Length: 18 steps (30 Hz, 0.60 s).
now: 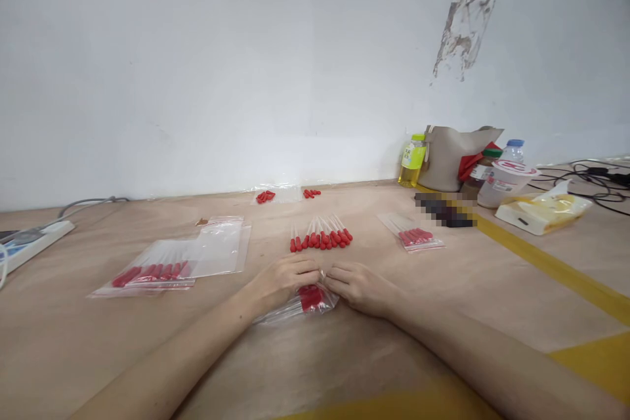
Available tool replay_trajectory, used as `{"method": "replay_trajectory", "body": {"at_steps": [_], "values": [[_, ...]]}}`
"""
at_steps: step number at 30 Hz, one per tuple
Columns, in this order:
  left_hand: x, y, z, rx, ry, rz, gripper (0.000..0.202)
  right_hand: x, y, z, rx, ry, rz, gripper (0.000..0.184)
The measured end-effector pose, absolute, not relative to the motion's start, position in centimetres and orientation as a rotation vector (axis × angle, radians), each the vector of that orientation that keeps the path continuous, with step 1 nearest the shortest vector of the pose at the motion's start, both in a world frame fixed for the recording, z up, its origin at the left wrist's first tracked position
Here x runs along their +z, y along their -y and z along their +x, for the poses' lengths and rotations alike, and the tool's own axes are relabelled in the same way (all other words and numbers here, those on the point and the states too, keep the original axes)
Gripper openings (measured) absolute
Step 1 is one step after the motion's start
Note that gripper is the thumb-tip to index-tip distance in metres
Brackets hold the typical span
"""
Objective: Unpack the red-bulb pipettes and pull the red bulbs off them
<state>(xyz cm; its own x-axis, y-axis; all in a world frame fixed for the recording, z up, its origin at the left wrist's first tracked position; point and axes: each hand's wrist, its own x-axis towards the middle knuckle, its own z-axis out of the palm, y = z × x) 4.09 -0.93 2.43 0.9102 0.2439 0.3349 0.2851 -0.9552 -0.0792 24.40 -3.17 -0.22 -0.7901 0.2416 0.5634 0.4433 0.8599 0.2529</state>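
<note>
My left hand and my right hand meet at the middle of the brown surface, fingers curled and pinched on the edge of a clear plastic bag holding red-capped droppers. The bag lies flat under both hands. Just beyond my fingers lies a loose row of several red-capped droppers. A filled bag of droppers rests to the left, beside empty clear bags. Another filled bag lies to the right.
Small bags with red caps sit near the white wall. A power strip is at far left. At the right stand a yellow bottle, a grey bag, a lidded cup, a yellow packet and cables.
</note>
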Motion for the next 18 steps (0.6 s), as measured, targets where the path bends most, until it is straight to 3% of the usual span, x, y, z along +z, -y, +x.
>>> {"method": "replay_trajectory", "body": {"at_steps": [6, 14, 18], "values": [[4.1, 0.9, 2.7, -0.507, 0.452, -2.827, 0.027, 1.2, 3.8, 25.5, -0.366, 2.59, -0.491, 0.013], [3.6, 1.8, 3.8, -0.5, 0.588, -2.904, 0.028, 0.4, 3.9, 24.5, 0.687, 2.262, -0.844, 0.024], [4.0, 3.4, 3.6, -0.701, 1.017, -3.116, 0.035, -0.4, 3.5, 23.6, 1.02, 2.083, -0.876, 0.03]]}}
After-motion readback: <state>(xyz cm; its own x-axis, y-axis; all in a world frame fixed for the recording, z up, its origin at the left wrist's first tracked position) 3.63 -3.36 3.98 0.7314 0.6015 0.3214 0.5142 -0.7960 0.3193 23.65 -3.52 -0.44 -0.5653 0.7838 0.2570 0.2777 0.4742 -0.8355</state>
